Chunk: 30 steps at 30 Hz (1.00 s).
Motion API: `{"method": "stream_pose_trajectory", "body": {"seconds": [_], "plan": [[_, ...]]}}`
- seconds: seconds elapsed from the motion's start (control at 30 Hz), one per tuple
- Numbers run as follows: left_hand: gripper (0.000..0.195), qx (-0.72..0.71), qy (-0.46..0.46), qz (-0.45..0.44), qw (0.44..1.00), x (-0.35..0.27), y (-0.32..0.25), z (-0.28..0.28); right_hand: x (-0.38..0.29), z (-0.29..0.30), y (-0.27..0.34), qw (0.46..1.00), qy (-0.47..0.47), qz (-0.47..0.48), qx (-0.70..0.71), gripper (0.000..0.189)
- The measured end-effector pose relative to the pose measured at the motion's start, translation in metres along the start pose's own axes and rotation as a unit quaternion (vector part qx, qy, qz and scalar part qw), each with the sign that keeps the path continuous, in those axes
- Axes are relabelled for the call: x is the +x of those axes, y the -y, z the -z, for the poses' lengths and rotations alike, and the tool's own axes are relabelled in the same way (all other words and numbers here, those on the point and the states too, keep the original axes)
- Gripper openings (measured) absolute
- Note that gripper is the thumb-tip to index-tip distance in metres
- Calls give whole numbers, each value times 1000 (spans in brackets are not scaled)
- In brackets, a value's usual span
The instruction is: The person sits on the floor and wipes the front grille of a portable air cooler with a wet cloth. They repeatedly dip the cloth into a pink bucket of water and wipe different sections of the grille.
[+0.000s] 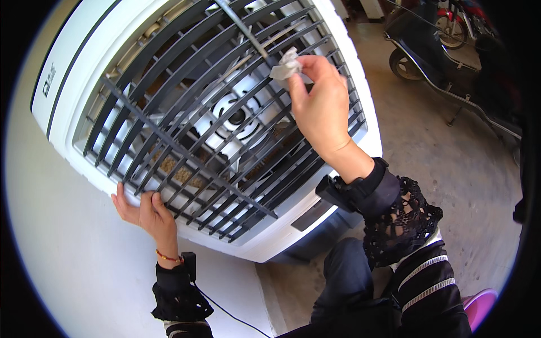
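Note:
A white air cooler with a black slatted grille fills the view before me, tilted in the picture. Between thumb and fingers, my right hand pinches a crumpled whitish tissue or cloth. The cloth is at a long crossbar, which looks pale and dusty above it and darker below. My left hand grips the lower left edge of the cooler's front frame, its fingertips by the slat ends. Behind the slats show a fan motor and a brown pad.
A pale wall runs close along the left. On the concrete floor at right stands a black scooter, with a red motorcycle beyond. A pink basin or bucket is at lower right. A black cable hangs by my left wrist.

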State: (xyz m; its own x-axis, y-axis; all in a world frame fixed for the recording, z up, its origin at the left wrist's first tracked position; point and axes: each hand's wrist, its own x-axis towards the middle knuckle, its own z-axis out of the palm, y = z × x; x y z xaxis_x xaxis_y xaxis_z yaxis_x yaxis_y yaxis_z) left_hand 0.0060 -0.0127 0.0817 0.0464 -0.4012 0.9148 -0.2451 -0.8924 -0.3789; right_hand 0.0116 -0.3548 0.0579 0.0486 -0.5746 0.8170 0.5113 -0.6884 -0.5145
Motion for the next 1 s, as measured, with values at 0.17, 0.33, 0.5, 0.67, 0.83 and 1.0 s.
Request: {"method": "stream_pose_trajectory", "body": {"seconds": [0.17, 0.33, 0.5, 0.67, 0.83, 1.0], "plan": [[13, -10, -9, 4, 1000, 0, 1, 0, -22, -25, 26, 959, -4, 201, -198, 31], [13, -23, -6, 20, 1000, 1, 0, 1, -42, -28, 49, 957, 56, 221, -180, 34], [15, -40, -6, 19, 999, 1, 0, 2, -51, -15, 55, 969, 153, 187, -41, 26], [8, -165, -40, -10, 985, -7, 8, 2, -64, -19, 57, 928, 204, 312, 32, 26], [7, -69, 4, -93, 993, -19, 13, 5, -60, -42, 48, 880, 260, 393, 65, 14], [13, -50, 20, -77, 996, -19, 14, 5, -37, -51, 46, 859, 278, 431, 8, 7]]}}
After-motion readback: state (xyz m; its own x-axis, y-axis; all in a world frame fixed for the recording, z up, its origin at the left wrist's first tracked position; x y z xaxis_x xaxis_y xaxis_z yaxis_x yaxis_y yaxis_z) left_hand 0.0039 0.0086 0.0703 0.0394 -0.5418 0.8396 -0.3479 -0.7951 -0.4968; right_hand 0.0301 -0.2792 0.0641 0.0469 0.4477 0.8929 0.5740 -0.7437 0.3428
